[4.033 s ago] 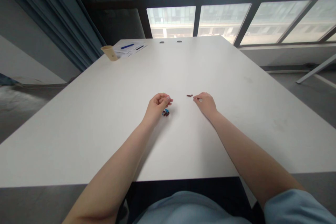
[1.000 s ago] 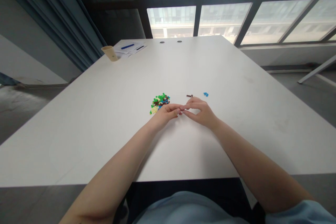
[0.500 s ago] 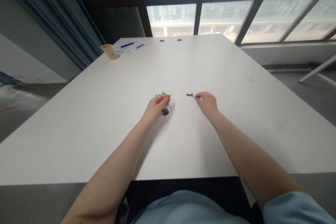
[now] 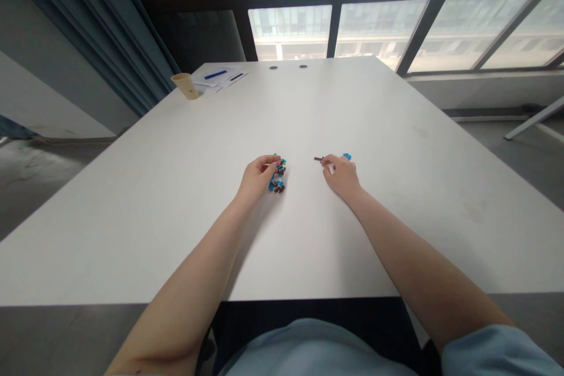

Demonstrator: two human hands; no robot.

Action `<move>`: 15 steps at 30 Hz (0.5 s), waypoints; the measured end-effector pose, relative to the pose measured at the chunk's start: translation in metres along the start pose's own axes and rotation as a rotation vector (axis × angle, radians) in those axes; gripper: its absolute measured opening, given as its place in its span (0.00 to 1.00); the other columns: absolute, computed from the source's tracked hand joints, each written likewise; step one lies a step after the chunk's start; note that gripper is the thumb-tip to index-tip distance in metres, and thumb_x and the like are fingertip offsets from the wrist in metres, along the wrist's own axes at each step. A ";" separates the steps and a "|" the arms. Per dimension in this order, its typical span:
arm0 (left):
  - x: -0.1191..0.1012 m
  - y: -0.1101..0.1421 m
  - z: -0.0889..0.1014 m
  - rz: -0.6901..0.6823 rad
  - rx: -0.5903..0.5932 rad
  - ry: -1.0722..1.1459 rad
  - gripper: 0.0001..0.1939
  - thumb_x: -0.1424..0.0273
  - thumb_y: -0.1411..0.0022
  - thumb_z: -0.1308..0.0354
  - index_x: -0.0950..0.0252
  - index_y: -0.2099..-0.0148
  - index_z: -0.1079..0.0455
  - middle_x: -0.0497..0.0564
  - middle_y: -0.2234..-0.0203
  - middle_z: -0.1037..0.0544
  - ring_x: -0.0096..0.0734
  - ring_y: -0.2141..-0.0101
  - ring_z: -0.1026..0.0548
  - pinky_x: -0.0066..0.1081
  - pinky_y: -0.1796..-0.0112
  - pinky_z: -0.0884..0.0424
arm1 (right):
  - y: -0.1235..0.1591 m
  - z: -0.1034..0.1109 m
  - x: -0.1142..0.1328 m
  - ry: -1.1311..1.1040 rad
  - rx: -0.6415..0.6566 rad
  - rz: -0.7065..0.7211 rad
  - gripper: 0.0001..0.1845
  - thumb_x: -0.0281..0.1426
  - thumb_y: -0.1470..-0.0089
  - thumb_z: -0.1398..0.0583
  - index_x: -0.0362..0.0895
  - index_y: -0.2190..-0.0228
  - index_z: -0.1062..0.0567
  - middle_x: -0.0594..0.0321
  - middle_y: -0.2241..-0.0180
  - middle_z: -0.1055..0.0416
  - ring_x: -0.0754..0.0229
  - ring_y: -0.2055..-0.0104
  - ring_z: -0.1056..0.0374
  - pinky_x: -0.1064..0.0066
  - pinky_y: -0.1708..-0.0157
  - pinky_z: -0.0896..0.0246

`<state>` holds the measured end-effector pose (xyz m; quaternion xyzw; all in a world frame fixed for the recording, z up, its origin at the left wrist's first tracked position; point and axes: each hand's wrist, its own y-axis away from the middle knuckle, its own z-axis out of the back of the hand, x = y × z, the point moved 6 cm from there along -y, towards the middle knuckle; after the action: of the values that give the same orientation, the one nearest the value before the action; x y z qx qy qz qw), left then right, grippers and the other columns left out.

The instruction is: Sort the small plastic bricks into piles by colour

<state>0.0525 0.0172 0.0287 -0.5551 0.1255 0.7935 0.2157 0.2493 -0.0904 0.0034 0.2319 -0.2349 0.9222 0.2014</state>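
Observation:
My left hand rests at the left edge of a small pile of blue and brown toy-brick-like pieces. Its thumb and fingers are drawn together over the pile; whatever lies between them is too small to make out. A little green shows past the fingertips. My right hand is on the table to the right, thumb and forefinger slightly apart. Its forefinger touches the right end of a short row of small brown pieces. Just beyond its knuckles lie a few blue pieces.
The white table extends to the window. At the far left stand a beige paper cup and sheets of paper with a blue pen on them. Two grey discs lie at the far edge.
My right hand has shifted slightly left, and its forefinger now covers the row's right end. My left hand has drawn back left, uncovering more of the pile. Blue pieces now show behind my right hand.

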 end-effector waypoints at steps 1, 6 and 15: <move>-0.001 0.000 0.003 -0.025 -0.011 -0.070 0.14 0.64 0.46 0.47 0.64 0.60 0.28 0.54 0.69 0.24 0.32 0.69 0.29 0.31 0.68 0.34 | 0.000 0.001 0.000 -0.001 -0.005 0.001 0.09 0.27 0.54 0.46 0.46 0.70 0.27 0.62 0.73 0.30 0.59 0.69 0.38 0.65 0.62 0.49; -0.004 0.001 0.006 -0.201 0.006 -0.576 0.12 0.73 0.47 0.51 0.62 0.66 0.27 0.54 0.66 0.27 0.36 0.65 0.31 0.35 0.62 0.35 | 0.000 0.006 -0.002 0.051 -0.052 -0.054 0.08 0.27 0.54 0.47 0.46 0.72 0.28 0.59 0.74 0.31 0.56 0.66 0.39 0.65 0.64 0.49; -0.001 -0.001 -0.003 -0.276 -0.004 -0.849 0.15 0.72 0.45 0.51 0.59 0.59 0.26 0.56 0.63 0.29 0.43 0.59 0.32 0.37 0.64 0.37 | 0.000 0.002 0.005 0.024 0.023 -0.011 0.11 0.28 0.53 0.47 0.47 0.67 0.27 0.59 0.73 0.31 0.56 0.66 0.38 0.64 0.61 0.48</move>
<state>0.0552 0.0165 0.0283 -0.1923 -0.0510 0.9151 0.3508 0.2464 -0.0901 0.0075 0.2245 -0.2206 0.9265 0.2065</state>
